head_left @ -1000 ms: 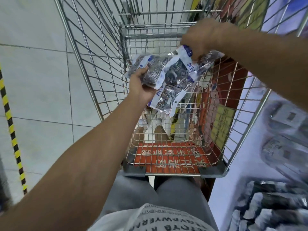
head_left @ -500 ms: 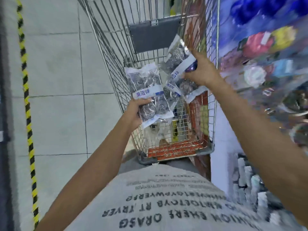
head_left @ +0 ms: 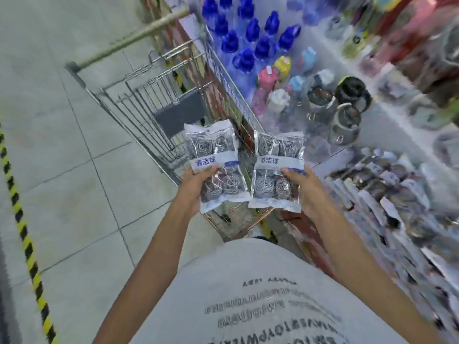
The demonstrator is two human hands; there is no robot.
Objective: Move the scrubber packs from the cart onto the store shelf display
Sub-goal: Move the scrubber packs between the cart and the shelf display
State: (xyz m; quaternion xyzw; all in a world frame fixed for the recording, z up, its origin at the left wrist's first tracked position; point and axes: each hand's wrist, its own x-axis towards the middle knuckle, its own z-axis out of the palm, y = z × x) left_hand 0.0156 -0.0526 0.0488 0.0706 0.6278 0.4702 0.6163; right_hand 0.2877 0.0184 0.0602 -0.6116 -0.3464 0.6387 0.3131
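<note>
My left hand (head_left: 196, 186) grips a clear scrubber pack (head_left: 216, 162) of steel-wool balls with a white and blue label, held upright over the wire cart (head_left: 154, 100). My right hand (head_left: 304, 187) grips a second scrubber pack (head_left: 277, 167) of the same kind, just right of the first. Both packs hang above the cart's near right corner, beside the shelf display (head_left: 387, 184). More scrubber packs (head_left: 372, 187) lie in rows on the shelf to the right of my right hand.
Blue-capped bottles (head_left: 248, 38) and coloured containers (head_left: 280, 70) stand further back on the shelf, with dark kettles (head_left: 345, 112) behind the scrubber rows. A grey tiled floor lies left of the cart, with a yellow-black striped line (head_left: 22, 232) at the far left.
Both hands lifted the packs out of the cart and drew them apart, one pack in each hand. My view swung right, from the cart's inside toward the shelf.
</note>
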